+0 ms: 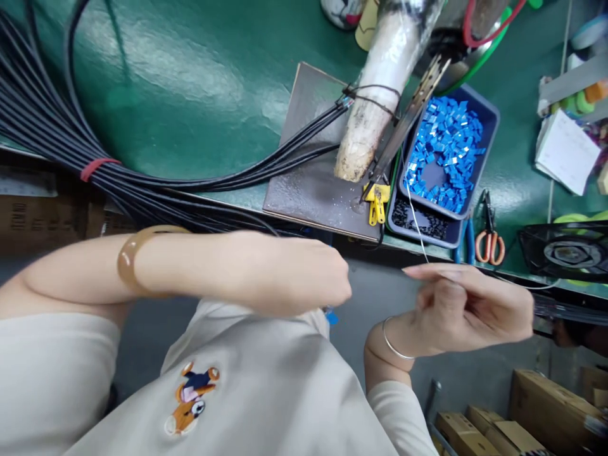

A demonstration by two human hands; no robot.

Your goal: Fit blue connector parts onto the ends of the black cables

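My left hand [308, 272] is closed in a fist in front of the table edge, its back toward me. Its fingers and whatever they hold are hidden. A small blue piece [331, 315] shows just below it; I cannot tell whether the hand holds it. To the right, my right hand [470, 307] is closed, thumb and index finger pinched on a thin white wire [418, 231]. The wire runs up past the bins and out to the right. Above my left hand, a bundle of black cables [199, 185] ends on a brown board [318, 190].
A wrapped white tube [370, 120] overhangs the board, beside yellow clips [377, 204]. Bins hold blue pieces [446, 145] and small black parts [422, 221]. Orange-handled pliers [489, 237] and a black fan [570, 253] lie right. Cardboard boxes [555, 405] stand on the floor.
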